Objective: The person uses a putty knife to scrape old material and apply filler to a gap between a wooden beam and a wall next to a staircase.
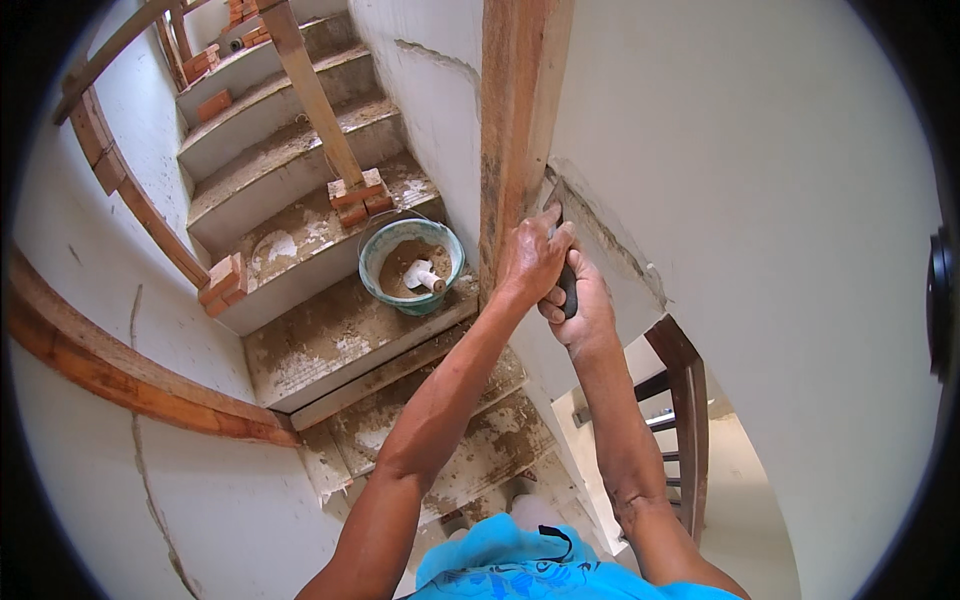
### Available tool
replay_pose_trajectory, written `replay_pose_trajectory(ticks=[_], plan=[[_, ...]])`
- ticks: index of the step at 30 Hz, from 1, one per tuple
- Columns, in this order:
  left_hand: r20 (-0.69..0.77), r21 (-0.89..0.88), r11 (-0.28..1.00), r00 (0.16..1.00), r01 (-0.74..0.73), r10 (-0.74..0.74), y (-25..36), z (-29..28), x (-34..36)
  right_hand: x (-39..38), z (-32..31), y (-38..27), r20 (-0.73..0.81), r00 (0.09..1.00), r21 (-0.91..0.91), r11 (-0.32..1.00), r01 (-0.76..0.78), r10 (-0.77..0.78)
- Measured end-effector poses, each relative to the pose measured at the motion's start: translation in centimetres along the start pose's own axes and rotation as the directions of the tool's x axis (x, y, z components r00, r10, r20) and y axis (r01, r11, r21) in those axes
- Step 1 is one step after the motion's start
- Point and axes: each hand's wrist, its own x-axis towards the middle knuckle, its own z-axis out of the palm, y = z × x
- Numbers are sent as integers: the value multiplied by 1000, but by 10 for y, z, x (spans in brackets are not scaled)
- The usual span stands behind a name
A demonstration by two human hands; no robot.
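Observation:
Both my hands are raised in front of the wall, by the lower part of a wooden post. My right hand (pixel 588 300) is closed round the black handle of a hand tool (pixel 570 290). Just above and to the left, my left hand (pixel 532 258) is closed on the front part of the same tool. A thin tip seems to reach up past my fingers to the wall; its shape is mostly hidden. Right beside it, a rough chiselled groove (pixel 610 240) slopes down to the right across the white wall (pixel 740 180). The wooden post (pixel 520 110) stands immediately left of the groove.
A green bucket (pixel 372 285) of sandy mix, with a white-spattered trowel (pixel 425 277) inside, stands on a dirty stair step (pixel 300 345). Behind it a timber prop (pixel 320 100) rests on bricks (pixel 360 195). A curved wooden rail (pixel 140 375) runs along the left; dark railing (pixel 688 420) shows lower right.

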Motion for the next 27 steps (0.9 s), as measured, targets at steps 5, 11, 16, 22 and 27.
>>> replay_pose_trajectory(ticks=[5, 11, 16, 22, 27], plan=[[98, -96, 980, 981, 175, -166, 14, -6, 7, 9, 0, -4, 22, 1000, 43, 999, 16, -16], [-26, 27, 999, 999, 24, -23, -2, 7, -3, -10, 7, -1, -37, 997, -42, 997, 61, -62], [-20, -97, 995, 999, -31, 29, -10, 4, 14, 16, -3, -5, 38, 999, -56, 998, 35, -33], [-83, -86, 996, 996, 23, -30, -6, 15, 7, 14, 0, -11, 74, 997, -40, 999, 14, -11], [36, -106, 990, 996, 88, -85, -1, 0, 15, 20, 0, -14, 37, 999, -42, 999, -26, 27]])
